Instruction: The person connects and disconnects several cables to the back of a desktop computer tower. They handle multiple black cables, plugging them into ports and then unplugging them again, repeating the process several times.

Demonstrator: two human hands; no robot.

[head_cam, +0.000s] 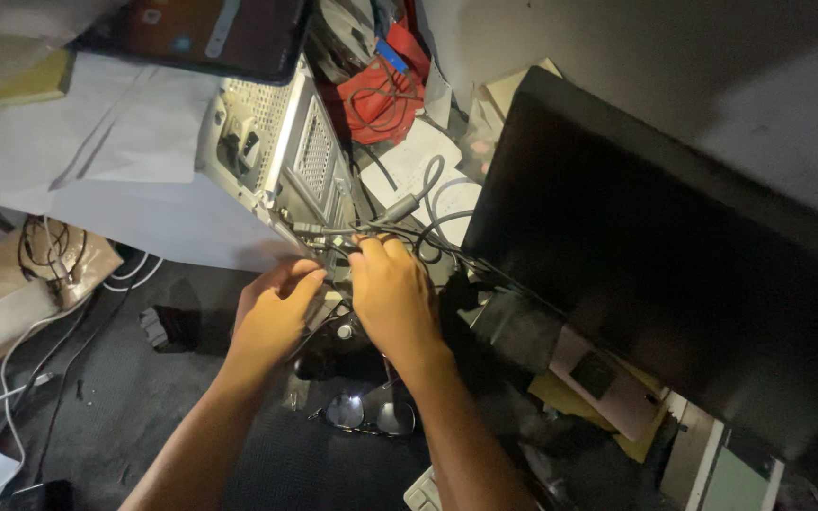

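Two hands meet behind the computer case (276,151): our right hand (392,298) has its fingers pinched on a grey cable plug (338,242), while our left hand (275,317), fingers curled together, steadies the cables (428,213) just beside it. Eyeglasses (371,414) lie below.

Head camera looks steeply down, close over both hands (333,303) at a cluttered desk (144,397).

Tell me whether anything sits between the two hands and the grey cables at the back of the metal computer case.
Nothing visible does. The right hand already has its fingertips on the grey cables beside the perforated metal computer case, and the left hand is right next to it; its fingertips are partly hidden.
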